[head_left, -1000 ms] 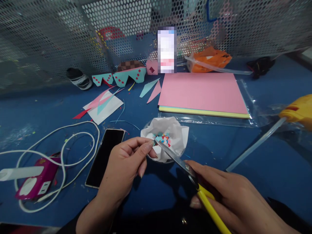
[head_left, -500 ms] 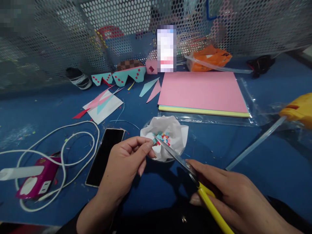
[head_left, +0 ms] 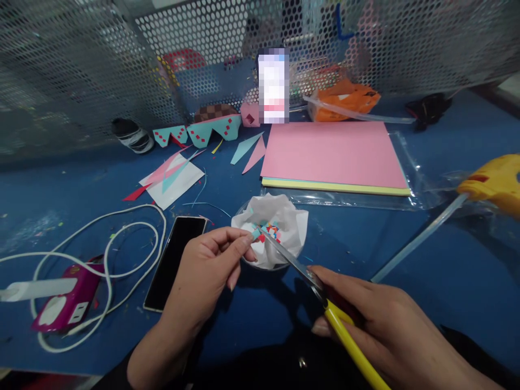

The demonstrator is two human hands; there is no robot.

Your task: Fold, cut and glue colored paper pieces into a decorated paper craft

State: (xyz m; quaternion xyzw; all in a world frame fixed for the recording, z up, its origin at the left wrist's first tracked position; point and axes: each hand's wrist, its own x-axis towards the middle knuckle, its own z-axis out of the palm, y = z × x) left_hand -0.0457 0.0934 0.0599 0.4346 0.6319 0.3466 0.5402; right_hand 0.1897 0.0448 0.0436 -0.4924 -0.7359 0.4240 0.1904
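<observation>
Between thumb and forefinger, my left hand (head_left: 215,260) pinches a small light-blue piece of paper (head_left: 255,234) over a bowl. My right hand (head_left: 374,314) grips yellow-handled scissors (head_left: 300,265), whose blade tips reach the edge of that paper. The blades look nearly closed. Below them, the bowl is lined with crumpled white paper (head_left: 294,222) and holds several tiny red, blue, orange and white paper bits (head_left: 271,230). My left fingers cover part of the bowl's near left side.
A stack of pink, blue and yellow sheets (head_left: 325,154) lies beyond the bowl. To the left are a black-screened phone (head_left: 174,265), a white cable (head_left: 108,260) and a purple power strip (head_left: 67,303). A yellow glue gun (head_left: 495,181) is at right, paper strips (head_left: 173,170) back left.
The view has shifted slightly. The scissor tips and my left fingers stay together over the bowl. A light-blue bit now shows on the liner's upper left.
</observation>
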